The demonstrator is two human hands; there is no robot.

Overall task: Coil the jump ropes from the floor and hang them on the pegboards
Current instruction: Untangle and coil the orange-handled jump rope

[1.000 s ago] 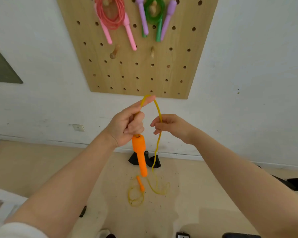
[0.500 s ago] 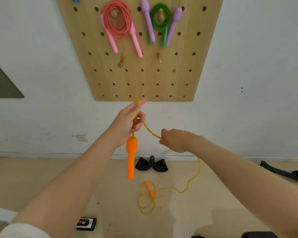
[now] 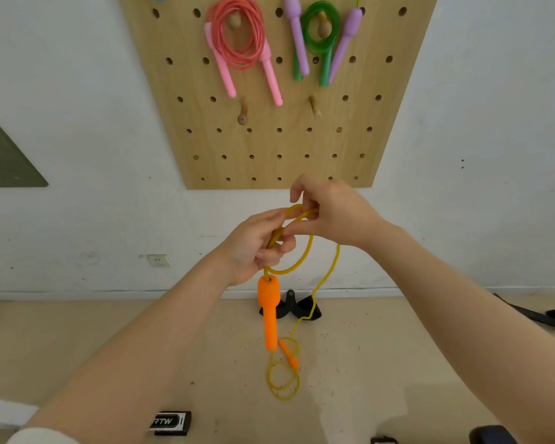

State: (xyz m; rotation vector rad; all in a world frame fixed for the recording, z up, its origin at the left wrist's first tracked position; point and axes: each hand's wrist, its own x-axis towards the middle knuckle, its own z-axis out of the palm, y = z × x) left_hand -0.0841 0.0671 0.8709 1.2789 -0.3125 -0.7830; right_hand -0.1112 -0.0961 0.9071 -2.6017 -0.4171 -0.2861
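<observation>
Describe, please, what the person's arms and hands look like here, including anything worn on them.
Both forearms are bare, and the left hand and right hand wear no gloves; no rings or watch show. The only clothing visible is the edge of a white sleeve on the left arm, at the bottom corner of the view. No sleeve shows on the right arm.

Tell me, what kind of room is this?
Probably a home gym or exercise room. A wooden pegboard on the wall holds coiled jump ropes like the pink one, and black workout gear sits on the floor by the wall.
</observation>
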